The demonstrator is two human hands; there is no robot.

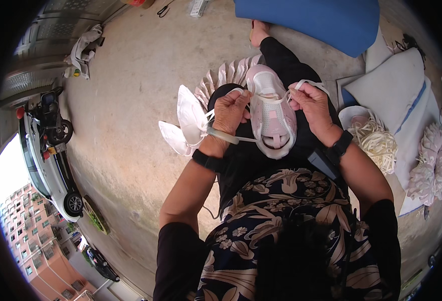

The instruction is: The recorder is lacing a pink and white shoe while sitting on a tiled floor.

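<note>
A pale pink and white sneaker upper point(272, 123) lies on my lap, its toe end pointing away from me. A white shoelace point(268, 100) crosses it and runs to both of my hands. On the left side, my left hand point(232, 111) is closed, pinching the lace between thumb and fingers. A hooked-looking tool with a translucent handle point(223, 135) lies across that hand's wrist, its thin shaft reaching toward the upper. My right hand point(311, 106) pinches the lace at the right edge, with a loop of it standing above the fingers.
Pale shoe pieces point(191, 118) and a row of pink ones point(226, 78) lie left of my knee. To the right are a heap of cream laces point(376, 148), grey-white sheets point(389, 95) and bundled uppers point(429, 165). A blue panel point(311, 22) stands ahead; scissors point(164, 10) lie far off.
</note>
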